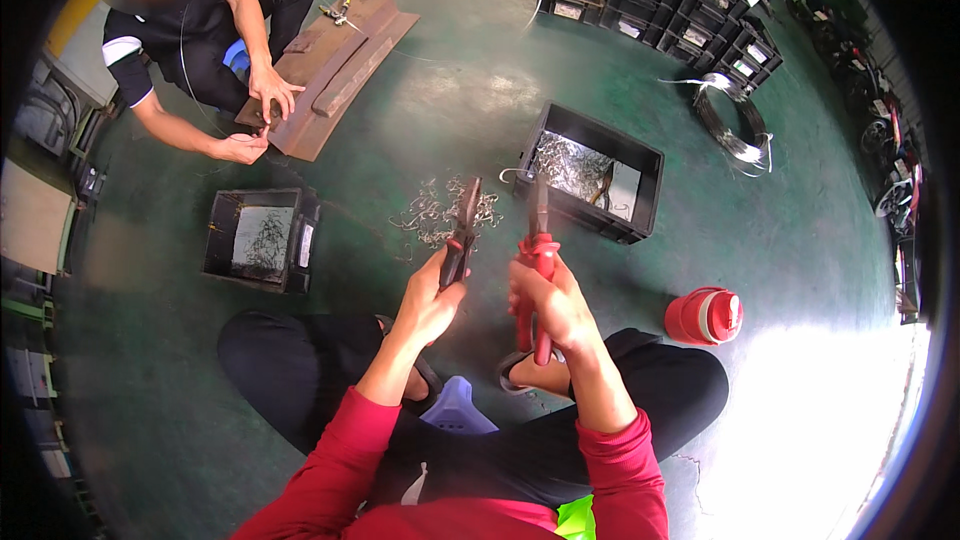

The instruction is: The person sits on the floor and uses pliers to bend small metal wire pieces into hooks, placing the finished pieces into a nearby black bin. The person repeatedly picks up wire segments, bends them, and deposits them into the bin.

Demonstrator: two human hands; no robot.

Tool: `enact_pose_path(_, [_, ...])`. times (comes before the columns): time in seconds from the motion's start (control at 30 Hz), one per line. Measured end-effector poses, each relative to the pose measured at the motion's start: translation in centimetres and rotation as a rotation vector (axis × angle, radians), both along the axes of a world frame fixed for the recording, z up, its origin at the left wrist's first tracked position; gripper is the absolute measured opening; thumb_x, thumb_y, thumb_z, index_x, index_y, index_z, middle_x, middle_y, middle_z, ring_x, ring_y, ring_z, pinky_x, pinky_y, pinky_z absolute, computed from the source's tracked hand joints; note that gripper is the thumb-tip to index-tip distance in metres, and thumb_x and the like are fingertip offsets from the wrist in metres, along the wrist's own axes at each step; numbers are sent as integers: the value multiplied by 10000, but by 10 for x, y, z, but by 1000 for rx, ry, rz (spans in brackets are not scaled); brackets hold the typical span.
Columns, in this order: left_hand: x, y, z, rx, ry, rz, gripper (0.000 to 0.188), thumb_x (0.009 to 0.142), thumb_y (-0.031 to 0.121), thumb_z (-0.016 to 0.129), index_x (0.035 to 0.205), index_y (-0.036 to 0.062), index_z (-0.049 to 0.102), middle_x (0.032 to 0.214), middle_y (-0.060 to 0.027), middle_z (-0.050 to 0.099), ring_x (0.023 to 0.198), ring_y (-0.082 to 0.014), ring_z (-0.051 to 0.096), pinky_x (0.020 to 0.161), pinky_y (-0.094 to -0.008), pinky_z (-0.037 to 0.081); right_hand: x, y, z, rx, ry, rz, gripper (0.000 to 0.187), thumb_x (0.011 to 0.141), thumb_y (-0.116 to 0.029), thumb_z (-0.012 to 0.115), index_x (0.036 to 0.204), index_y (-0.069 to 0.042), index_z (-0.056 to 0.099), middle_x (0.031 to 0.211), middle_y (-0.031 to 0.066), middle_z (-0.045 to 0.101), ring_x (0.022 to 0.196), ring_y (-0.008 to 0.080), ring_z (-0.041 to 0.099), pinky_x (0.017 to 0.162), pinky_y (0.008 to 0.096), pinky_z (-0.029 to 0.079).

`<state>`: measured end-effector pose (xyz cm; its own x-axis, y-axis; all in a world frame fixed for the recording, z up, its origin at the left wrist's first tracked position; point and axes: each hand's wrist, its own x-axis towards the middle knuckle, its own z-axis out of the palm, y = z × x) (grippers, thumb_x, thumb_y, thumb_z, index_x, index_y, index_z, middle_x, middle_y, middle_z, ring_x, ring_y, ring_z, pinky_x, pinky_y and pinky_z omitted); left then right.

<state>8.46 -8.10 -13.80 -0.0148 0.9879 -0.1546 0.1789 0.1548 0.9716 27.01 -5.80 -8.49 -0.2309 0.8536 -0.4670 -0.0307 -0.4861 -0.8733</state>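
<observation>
My left hand (432, 302) is closed around dark pliers with red on the handles (462, 240), their jaws pointing away from me. In my right hand (556, 302) are red-handled pliers (540, 250), also pointing forward, a short gap from the first pair. A bent piece of wire (514, 173) shows at the tip of the right pliers; whether the jaws grip it I cannot tell. Beyond my left hand, a loose pile of small bent wire hooks (430, 212) lies on the green floor, partly behind the left pliers.
A black bin with wire pieces (648, 195) stands ahead right, another black bin (305, 260) at left. A red jug (692, 317) sits right. Far right are a wire coil (715, 125) and stacked crates (640, 10). At upper left a co-worker's hands (270, 90) work beside a brown metal piece (350, 60).
</observation>
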Motion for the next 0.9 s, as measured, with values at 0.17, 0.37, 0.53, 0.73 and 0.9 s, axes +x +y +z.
enact_pose_path(0.17, [8,-7,11,19,57,-14,492,802,-41,506,1292,0,504,1028,-139,594,930,-246,623,817,-302,473,-8,-5,-6,45,-185,-17,310,887,-227,623,1083,-21,499,783,25,547,655,123,551,614,295,480])
enact_pose_path(0.37, [8,-4,6,101,59,3,404,792,-44,505,1194,-26,539,955,-144,576,846,-263,596,774,-315,465,-14,-1,-10,71,-256,-16,334,881,-262,637,1071,-18,510,767,22,545,631,118,543,584,293,476])
enact_pose_path(0.53, [7,-4,6,142,87,18,371,781,-56,511,1149,-29,551,958,-159,583,850,-293,605,769,-333,473,-18,0,-13,102,-316,27,465,864,-378,635,1053,29,513,816,138,613,729,232,615,688,364,487])
enact_pose_path(0.73, [5,-7,17,142,130,6,316,789,-52,527,1103,-30,549,925,-156,569,824,-291,601,745,-354,472,-21,0,-7,169,-495,25,406,863,-343,649,1037,1,522,741,71,587,644,154,577,616,326,485])
enact_pose_path(0.9, [2,-13,33,46,108,-33,221,861,53,596,1063,-20,545,871,-129,546,764,-245,571,710,-345,463,-15,1,0,229,-554,56,423,857,-360,659,1022,7,530,743,95,594,672,185,582,660,340,480])
